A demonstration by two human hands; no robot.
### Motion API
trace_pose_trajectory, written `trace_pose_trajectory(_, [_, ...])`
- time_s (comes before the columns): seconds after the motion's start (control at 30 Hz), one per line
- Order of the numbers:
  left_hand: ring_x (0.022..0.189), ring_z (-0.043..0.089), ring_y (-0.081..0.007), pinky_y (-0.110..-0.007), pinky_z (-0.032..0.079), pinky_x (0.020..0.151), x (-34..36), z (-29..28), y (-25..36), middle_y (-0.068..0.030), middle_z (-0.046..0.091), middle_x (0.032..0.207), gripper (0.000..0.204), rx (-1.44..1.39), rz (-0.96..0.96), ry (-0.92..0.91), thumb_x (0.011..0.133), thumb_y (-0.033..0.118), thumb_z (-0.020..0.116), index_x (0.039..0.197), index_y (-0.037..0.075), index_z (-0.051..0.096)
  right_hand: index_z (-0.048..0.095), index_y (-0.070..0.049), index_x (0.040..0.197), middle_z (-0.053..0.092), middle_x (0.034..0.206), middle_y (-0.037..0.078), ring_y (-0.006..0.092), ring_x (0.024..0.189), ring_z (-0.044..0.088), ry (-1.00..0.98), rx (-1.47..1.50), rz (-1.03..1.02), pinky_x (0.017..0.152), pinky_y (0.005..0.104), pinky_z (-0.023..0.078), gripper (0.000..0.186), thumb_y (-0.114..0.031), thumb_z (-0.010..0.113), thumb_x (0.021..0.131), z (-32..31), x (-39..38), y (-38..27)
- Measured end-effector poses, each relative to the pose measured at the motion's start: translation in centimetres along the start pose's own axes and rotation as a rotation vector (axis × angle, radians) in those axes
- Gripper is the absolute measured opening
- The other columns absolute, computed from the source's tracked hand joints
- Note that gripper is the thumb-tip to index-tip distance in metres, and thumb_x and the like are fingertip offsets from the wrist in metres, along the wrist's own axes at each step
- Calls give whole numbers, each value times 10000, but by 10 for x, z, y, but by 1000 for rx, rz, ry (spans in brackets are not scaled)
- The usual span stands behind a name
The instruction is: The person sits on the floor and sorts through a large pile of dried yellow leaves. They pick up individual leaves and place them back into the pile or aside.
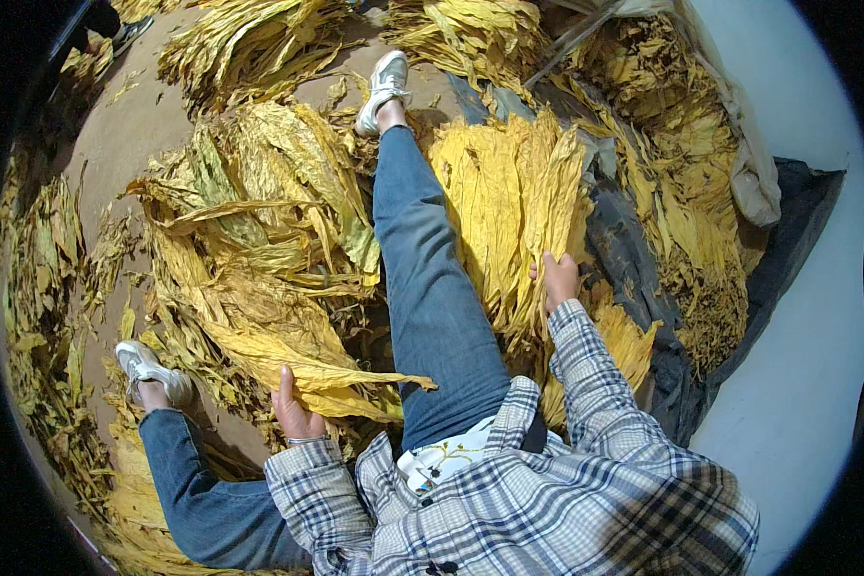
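My left hand (pixel 296 411) is closed on a long yellow dried leaf (pixel 324 374) that lies across the large loose heap of yellow and greenish leaves (pixel 259 192) to the left of my leg. My right hand (pixel 557 278) is closed around the edge of some flat yellow leaves at the right side of a broad, neater bundle (pixel 485 202), which lies right of my outstretched leg (pixel 432 288). More crumpled yellow leaves (pixel 614 336) lie beside my right forearm.
Leaf piles (pixel 451 34) surround me on a brown floor (pixel 115 134). A tall heap (pixel 686 192) under translucent plastic sheeting (pixel 749 182) stands at the right, on dark sheeting (pixel 792 192) against a white surface (pixel 778 365). My left leg (pixel 197 499) is bent among the leaves.
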State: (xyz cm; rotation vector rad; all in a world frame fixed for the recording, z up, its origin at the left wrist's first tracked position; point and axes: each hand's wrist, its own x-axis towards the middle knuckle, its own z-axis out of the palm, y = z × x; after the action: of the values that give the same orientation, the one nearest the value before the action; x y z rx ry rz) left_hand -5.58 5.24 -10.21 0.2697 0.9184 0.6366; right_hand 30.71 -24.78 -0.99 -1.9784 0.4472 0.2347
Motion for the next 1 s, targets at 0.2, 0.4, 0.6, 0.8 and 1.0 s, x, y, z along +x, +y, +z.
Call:
trace_pose_trajectory(0.2, [1016, 647, -253, -448, 578, 876, -5, 3, -2, -104, 666, 1119, 273, -38, 22, -71, 957, 181, 664, 1185, 50, 590, 263, 91, 1356, 507, 1256, 231, 172, 837, 660, 18, -61, -31, 783, 326, 557, 518, -155, 551, 1004, 12, -10, -4])
trace_pose_trajectory(0.4, [1024, 639, -210, -377, 556, 874, -1, 0, 1, -105, 660, 1089, 287, 73, -99, -103, 904, 160, 714, 1119, 1, 607, 577, -69, 1018, 664, 842, 39, 141, 683, 617, -151, 209, -434, 631, 303, 534, 99, -166, 576, 998, 31, -53, -21])
trace_pose_trajectory(0.6, [1042, 635, -180, -335, 508, 926, -5, 2, -4, -64, 665, 1159, 335, -182, 27, -71, 938, 161, 689, 1226, 28, 581, 584, -50, 1145, 667, 880, 67, 92, 667, 620, -848, 38, -147, 566, 197, 501, 230, -226, 592, 997, 119, -177, -28])
trace_pose_trajectory(0.8, [1195, 574, -246, -408, 469, 1042, -10, 13, -12, -122, 578, 1331, 375, -230, 42, -65, 1079, 263, 379, 1318, 4, 507, 613, 13, 1222, 683, 1040, 68, 151, 876, 639, -1237, -415, -432, 775, 296, 523, 390, -223, 685, 920, 168, -216, 30])
trace_pose_trajectory(1.0, [1139, 617, -256, -417, 510, 999, -10, 18, -4, -128, 613, 1284, 416, -236, 42, -38, 1053, 334, 472, 1318, 17, 525, 596, -19, 1218, 654, 935, -16, 38, 666, 551, -1167, 2, 18, 576, 180, 459, 274, -162, 614, 984, 162, -230, -39])
